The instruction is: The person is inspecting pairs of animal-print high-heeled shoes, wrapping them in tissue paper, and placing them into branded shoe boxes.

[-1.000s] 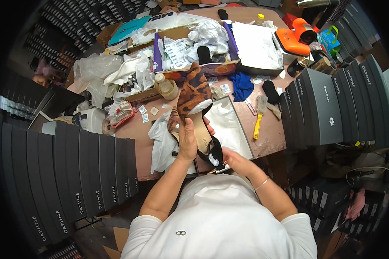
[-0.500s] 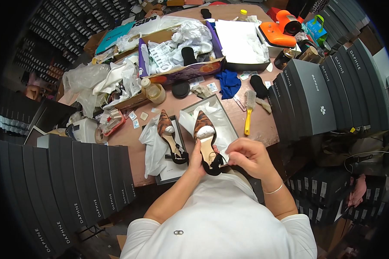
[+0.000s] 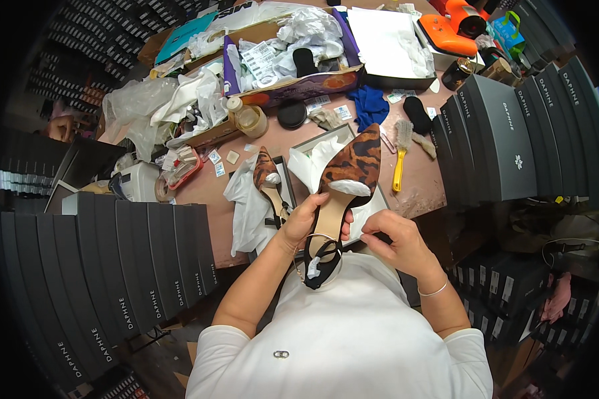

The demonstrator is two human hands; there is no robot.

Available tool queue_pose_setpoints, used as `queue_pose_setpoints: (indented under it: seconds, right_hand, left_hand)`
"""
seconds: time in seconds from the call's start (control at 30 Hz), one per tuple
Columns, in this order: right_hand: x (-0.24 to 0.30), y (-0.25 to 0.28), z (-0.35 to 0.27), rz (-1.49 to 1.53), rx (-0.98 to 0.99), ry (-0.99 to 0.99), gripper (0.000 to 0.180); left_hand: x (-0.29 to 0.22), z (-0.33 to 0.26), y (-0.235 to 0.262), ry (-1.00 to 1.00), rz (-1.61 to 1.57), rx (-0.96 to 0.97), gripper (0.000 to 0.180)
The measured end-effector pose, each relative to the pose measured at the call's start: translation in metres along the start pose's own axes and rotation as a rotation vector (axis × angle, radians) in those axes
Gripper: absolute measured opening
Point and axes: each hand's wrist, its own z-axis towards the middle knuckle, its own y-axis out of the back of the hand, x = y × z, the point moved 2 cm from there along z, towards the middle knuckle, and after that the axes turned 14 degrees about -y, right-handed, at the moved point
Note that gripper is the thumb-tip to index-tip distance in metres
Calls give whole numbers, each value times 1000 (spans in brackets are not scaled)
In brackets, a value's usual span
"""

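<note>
My left hand (image 3: 301,223) is wrapped round the middle of a pointed slingback shoe (image 3: 351,158). The shoe has a brown-and-black animal-print toe, a beige insole and black straps at the heel. White paper stuffing shows in its toe, and a small white tag hangs among the straps. My right hand (image 3: 400,245) hovers just right of the shoe, apart from it, fingertips pinched; whether they hold anything is too small to tell. The matching shoe (image 3: 266,171) lies to the left on white tissue paper (image 3: 242,199). Below the held shoe is an open shoe box with tissue paper (image 3: 306,167).
Stacked dark grey shoe boxes (image 3: 492,143) stand at the right, with more boxes (image 3: 123,259) at the left. A yellow-handled brush (image 3: 399,163), blue cloth (image 3: 368,106), glass jar (image 3: 251,121) and purple carton (image 3: 293,93) of crumpled paper are on the table.
My left hand has raised the shoe closer, so it looks larger and now covers more of the box. My right hand has come away from the heel strap. The view has shifted slightly.
</note>
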Motion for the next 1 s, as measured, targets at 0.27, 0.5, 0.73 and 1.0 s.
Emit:
queue_pose_setpoints:
  seconds: [0.27,0.5,0.73,1.0]
  right_hand:
    - [-5,-15,-7,-444,-148,146,52]
    - [-40,-23,10,-678,-102,267,43]
    - [-124,-54,47,-467,66,163,46]
    - [-177,-89,54,-444,177,94,51]
  left_hand:
    - [11,1,-12,67,-188,-250,47]
    - [45,14,-14,-84,45,-160,51]
    - [-57,-41,109,-452,1934,-94,39]
    - [-16,-29,174,-182,2429,269,44]
